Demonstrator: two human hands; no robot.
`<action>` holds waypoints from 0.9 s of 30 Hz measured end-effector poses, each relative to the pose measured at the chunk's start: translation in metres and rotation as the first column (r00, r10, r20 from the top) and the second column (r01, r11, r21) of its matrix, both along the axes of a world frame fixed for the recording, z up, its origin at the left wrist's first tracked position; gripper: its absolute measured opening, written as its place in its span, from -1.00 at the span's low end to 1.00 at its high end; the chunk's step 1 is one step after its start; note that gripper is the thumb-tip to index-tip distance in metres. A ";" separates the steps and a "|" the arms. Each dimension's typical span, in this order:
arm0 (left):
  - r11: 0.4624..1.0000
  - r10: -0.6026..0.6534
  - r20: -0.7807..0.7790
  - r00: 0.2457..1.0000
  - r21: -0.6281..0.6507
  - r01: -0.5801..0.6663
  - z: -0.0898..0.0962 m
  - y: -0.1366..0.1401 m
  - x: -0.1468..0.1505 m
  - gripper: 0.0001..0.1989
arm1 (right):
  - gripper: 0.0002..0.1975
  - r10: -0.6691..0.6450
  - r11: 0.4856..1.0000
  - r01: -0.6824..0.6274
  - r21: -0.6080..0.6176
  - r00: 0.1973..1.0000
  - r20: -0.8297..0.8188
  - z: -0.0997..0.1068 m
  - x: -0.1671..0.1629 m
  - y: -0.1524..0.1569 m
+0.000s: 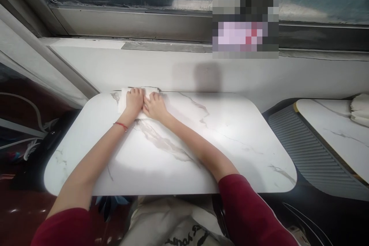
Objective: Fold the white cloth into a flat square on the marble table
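Note:
A folded white cloth (123, 100) lies at the far edge of the white marble-patterned table (178, 177), left of its middle. My left hand (134, 102) rests on it, fingers bent and closed over the fabric. Right beside it, my right hand (155, 104) also grips the cloth with bent fingers, its thumb side close to the left hand. Both palms face down, so the fabric under them is hidden. A thin red bracelet (120, 125) circles my left wrist.
Behind the table rises a white wall panel (138, 65) below a window. A blurred-out pinkish item (239, 36) is on the sill. To the right stand a ribbed grey cabinet (305, 150) and another marble-patterned top (331, 123) bearing a rolled cream cloth (360, 109). White cables (31, 146) hang at left.

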State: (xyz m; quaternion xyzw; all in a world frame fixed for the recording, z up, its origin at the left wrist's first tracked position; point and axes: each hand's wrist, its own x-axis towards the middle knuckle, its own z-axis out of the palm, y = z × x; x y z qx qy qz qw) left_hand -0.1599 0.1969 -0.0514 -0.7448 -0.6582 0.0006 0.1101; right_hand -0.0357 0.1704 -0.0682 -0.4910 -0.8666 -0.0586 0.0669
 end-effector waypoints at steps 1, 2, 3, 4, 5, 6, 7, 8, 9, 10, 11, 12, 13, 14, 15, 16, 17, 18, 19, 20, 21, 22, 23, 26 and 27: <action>1.000 0.024 0.035 0.999 0.017 -0.024 -0.001 0.000 0.002 -0.62 | -0.39 0.028 1.000 -0.028 0.011 1.000 -0.004 -0.001 0.003 0.003; 0.999 0.044 0.063 0.997 0.029 -0.046 -0.003 0.000 0.004 -0.62 | -0.39 0.048 0.999 -0.048 0.021 0.999 -0.008 -0.002 0.006 0.006; 0.997 0.057 0.083 0.995 0.037 -0.061 -0.004 -0.001 0.005 -0.62 | -0.39 0.060 0.998 -0.059 0.032 0.998 -0.011 -0.004 0.008 0.007; 0.997 0.065 0.093 0.994 0.042 -0.069 -0.004 -0.002 0.006 -0.62 | -0.40 0.066 0.997 -0.065 0.041 0.998 -0.011 -0.005 0.009 0.009; 0.996 0.067 0.093 0.993 0.047 -0.071 -0.005 -0.004 0.006 -0.62 | -0.40 0.067 0.997 -0.067 0.048 0.998 -0.010 -0.006 0.009 0.009; 0.996 0.064 0.087 0.994 0.055 -0.069 -0.005 -0.005 0.006 -0.62 | -0.40 0.066 0.997 -0.066 0.051 0.998 -0.008 -0.007 0.009 0.009; 0.996 0.060 0.076 0.995 0.064 -0.065 -0.005 -0.007 0.006 -0.61 | -0.40 0.064 0.997 -0.064 0.051 0.998 -0.006 -0.007 0.008 0.008; 0.996 0.056 0.064 0.996 0.072 -0.061 -0.004 -0.008 0.005 -0.61 | -0.41 0.062 0.997 -0.062 0.046 0.998 -0.003 -0.007 0.007 0.007; 0.995 0.054 0.051 0.997 0.077 -0.058 -0.004 -0.010 0.004 -0.61 | -0.41 0.060 0.997 -0.060 0.040 0.998 0.002 -0.006 0.006 0.005; 0.995 0.053 0.037 0.998 0.077 -0.056 -0.004 -0.012 0.004 -0.61 | -0.41 0.057 0.998 -0.057 0.032 0.998 0.007 -0.004 0.005 0.003; 0.996 0.052 0.025 0.998 0.074 -0.053 -0.004 -0.015 0.003 -0.61 | -0.40 0.056 0.998 -0.057 0.027 0.998 0.013 -0.003 0.005 0.000; 0.996 0.047 0.017 0.999 0.072 -0.049 -0.003 -0.018 0.003 -0.60 | -0.41 0.059 0.998 -0.059 0.022 0.998 0.021 0.000 0.005 -0.004; 0.997 0.039 0.014 0.999 0.071 -0.040 -0.004 -0.022 0.004 -0.60 | -0.41 0.063 0.998 -0.064 0.019 0.997 0.032 0.002 0.005 -0.010; 0.997 0.027 0.014 1.000 0.076 -0.028 -0.004 -0.027 0.004 -0.61 | -0.41 0.069 0.997 -0.069 0.016 0.997 0.047 0.005 0.006 -0.016; 0.996 0.010 0.015 1.000 0.084 -0.011 -0.005 -0.034 0.005 -0.62 | -0.41 0.073 0.997 -0.074 0.012 0.995 0.066 0.007 0.007 -0.024; 0.995 -0.011 0.017 1.000 0.095 0.009 -0.006 -0.041 0.007 -0.64 | -0.42 0.077 0.997 -0.078 0.010 0.993 0.088 0.009 0.009 -0.033; 0.994 -0.038 0.018 0.999 0.107 0.036 -0.007 -0.050 0.008 -0.66 | -0.42 0.075 0.997 -0.077 0.011 0.991 0.113 0.010 0.010 -0.044; 0.991 -0.073 0.018 0.997 0.118 0.071 -0.009 -0.060 0.010 -0.68 | -0.43 0.066 0.998 -0.069 0.016 0.988 0.143 0.012 0.012 -0.057; 0.986 -0.110 0.018 0.994 0.128 0.107 -0.011 -0.071 0.012 -0.70 | -0.43 0.052 0.998 -0.057 0.024 0.983 0.178 0.012 0.014 -0.070; 0.980 -0.149 0.018 0.989 0.138 0.145 -0.012 -0.083 0.014 -0.71 | -0.43 0.036 0.998 -0.044 0.034 0.975 0.218 0.013 0.017 -0.084; 0.972 -0.190 0.020 0.982 0.146 0.185 -0.013 -0.096 0.017 -0.71 | -0.43 0.021 0.999 -0.033 0.043 0.965 0.261 0.014 0.021 -0.098; 0.964 -0.223 0.024 0.975 0.154 0.217 -0.014 -0.108 0.019 -0.71 | -0.42 0.015 0.998 -0.031 0.050 0.953 0.302 0.014 0.025 -0.113; 0.955 -0.256 0.027 0.966 0.160 0.249 -0.014 -0.120 0.021 -0.71 | -0.41 0.019 0.998 -0.038 0.052 0.942 0.335 0.015 0.030 -0.126; 0.922 -0.363 0.041 0.931 0.162 0.352 -0.012 -0.155 0.025 -0.72 | -0.41 0.079 0.996 -0.092 0.014 0.919 0.386 0.019 0.048 -0.162; 0.904 -0.411 0.052 0.910 0.153 0.399 -0.010 -0.166 0.026 -0.73 | -0.42 0.102 0.994 -0.107 -0.010 0.914 0.392 0.020 0.055 -0.172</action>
